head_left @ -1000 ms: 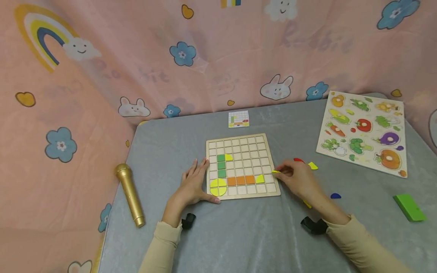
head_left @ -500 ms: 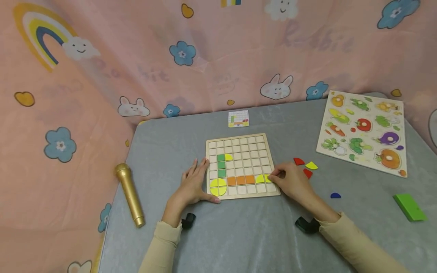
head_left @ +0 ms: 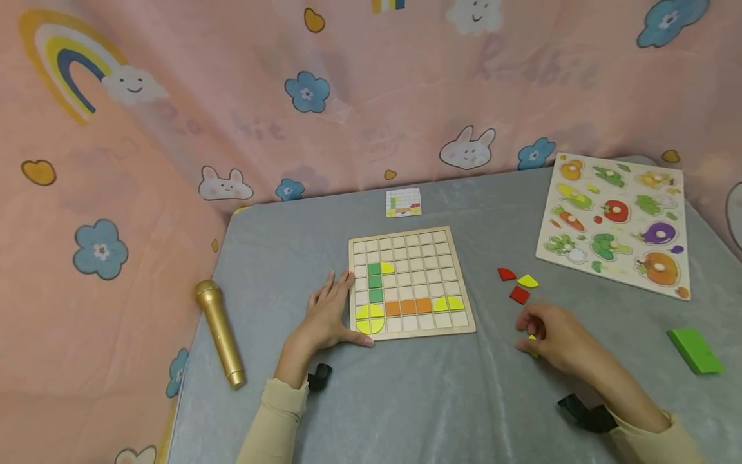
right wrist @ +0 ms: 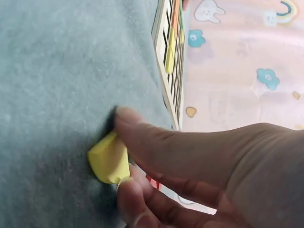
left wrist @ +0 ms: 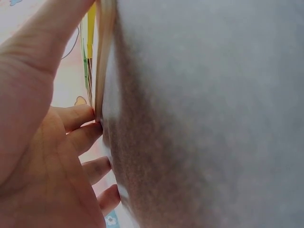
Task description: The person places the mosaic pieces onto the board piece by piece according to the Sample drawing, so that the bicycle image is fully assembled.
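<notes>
A wooden grid board (head_left: 431, 261) lies on the grey cloth, carrying green squares (head_left: 375, 281), a row of orange squares (head_left: 408, 307) and several yellow quarter-circle pieces (head_left: 456, 303). My left hand (head_left: 326, 317) rests at its left side, straight fingertips along the edge and thumb at the near corner. Right of the board, my right hand (head_left: 561, 336) pinches a small yellow piece (right wrist: 109, 159) between thumb and index finger, close over the cloth. Just beyond that hand lie a red quarter-circle (head_left: 507, 274), a red square (head_left: 519, 295) and a yellow quarter-circle (head_left: 528, 281).
Behind the board lies a small pattern card (head_left: 403, 202). A vegetable puzzle board (head_left: 628, 219) occupies the back right, with a green block (head_left: 694, 352) nearer the front. A gold microphone (head_left: 221, 335) lies at the left, and a pink printed curtain (head_left: 371, 77) hangs behind the table.
My right hand set a yellow quarter-circle at the board's right side, then moved right and took hold of another yellow piece. The blue half-circle is now hidden behind it. My left hand stayed put.
</notes>
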### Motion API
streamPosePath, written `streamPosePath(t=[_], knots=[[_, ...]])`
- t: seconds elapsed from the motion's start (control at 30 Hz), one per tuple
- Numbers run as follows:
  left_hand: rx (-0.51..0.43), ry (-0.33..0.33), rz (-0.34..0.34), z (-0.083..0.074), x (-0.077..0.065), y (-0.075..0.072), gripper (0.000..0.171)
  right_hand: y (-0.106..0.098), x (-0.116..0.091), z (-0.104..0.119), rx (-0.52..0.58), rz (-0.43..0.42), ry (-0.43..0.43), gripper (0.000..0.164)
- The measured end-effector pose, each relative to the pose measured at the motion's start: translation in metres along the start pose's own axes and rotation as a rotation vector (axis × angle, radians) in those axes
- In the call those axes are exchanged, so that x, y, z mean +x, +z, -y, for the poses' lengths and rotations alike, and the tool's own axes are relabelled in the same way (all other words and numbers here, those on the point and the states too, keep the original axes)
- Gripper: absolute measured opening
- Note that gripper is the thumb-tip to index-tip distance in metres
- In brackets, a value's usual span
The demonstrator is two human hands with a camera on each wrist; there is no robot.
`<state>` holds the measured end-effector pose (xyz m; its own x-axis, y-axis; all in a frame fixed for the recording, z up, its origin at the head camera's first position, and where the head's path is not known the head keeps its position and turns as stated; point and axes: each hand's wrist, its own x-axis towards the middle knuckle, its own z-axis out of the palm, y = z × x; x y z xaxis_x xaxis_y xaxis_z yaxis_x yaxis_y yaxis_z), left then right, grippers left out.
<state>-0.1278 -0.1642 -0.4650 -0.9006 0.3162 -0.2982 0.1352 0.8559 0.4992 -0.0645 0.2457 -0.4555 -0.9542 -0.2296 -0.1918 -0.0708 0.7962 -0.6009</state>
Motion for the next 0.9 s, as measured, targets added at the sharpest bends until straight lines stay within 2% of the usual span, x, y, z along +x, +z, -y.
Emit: streamPosePath(t=[0.2, 0.33, 0.53, 0.7, 0.77, 0.9], knots=[[-0.001, 0.001, 0.003, 0.0, 0.0, 0.001, 0.142, 0.002, 0.003, 0.01, 0.029, 0.009, 0.016, 0.013], [-0.002, -0.003, 0.002, 0.0, 0.0, 0.001, 0.142, 0.003, 0.012, 0.022, 0.003, -0.004, -0.008, 0.016], [-0.004, -0.005, 0.011, 0.0, 0.0, 0.001, 0.142, -0.004, 0.009, 0.024, -0.131, 0.137, 0.029, 0.028], [-0.015, -0.002, 0.001, 0.001, -0.001, 0.0, 0.142, -0.001, 0.008, 0.026, -0.074, 0.187, 0.031, 0.025], [-0.016, 0.001, 0.0, 0.001, -0.001, 0.0, 0.142, 0.003, 0.01, 0.029, -0.04, 0.144, 0.017, 0.024], [-0.017, -0.001, 0.001, 0.001, -0.001, 0.0, 0.143, 0.021, 0.019, 0.043, 0.063, -0.007, -0.015, 0.016]])
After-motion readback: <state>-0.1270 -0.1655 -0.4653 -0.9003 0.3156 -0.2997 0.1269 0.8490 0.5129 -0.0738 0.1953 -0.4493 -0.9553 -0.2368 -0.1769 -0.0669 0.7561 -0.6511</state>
